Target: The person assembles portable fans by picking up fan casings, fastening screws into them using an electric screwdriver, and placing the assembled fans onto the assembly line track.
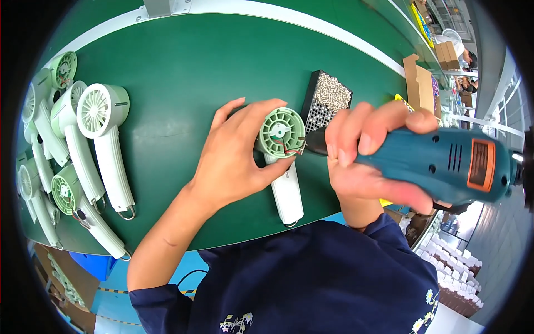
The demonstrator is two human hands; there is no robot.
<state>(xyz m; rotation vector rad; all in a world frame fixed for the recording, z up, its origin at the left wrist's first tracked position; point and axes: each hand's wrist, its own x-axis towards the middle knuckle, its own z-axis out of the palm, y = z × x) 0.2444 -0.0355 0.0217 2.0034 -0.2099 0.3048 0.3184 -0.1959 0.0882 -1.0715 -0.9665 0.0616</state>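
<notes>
A handheld fan [288, 197] with a white handle and an open pale green head lies on the green table in front of me. Its head shows ribs, a round centre and thin red and dark wires at the lower right. My left hand [231, 150] wraps round the head from the left, fingers above and thumb below. In my right hand [367, 158] is a teal electric screwdriver [445, 161], held nearly level. Its black nose points left at the head's right rim; whether the bit touches is too small to tell.
A black tray [312, 89] of small silvery screws stands just beyond the screwdriver's nose. Several similar fans [114, 161] lie in a pile at the left. An open cardboard box [418, 83] is at the back right. A white rail [256, 8] runs along the far side.
</notes>
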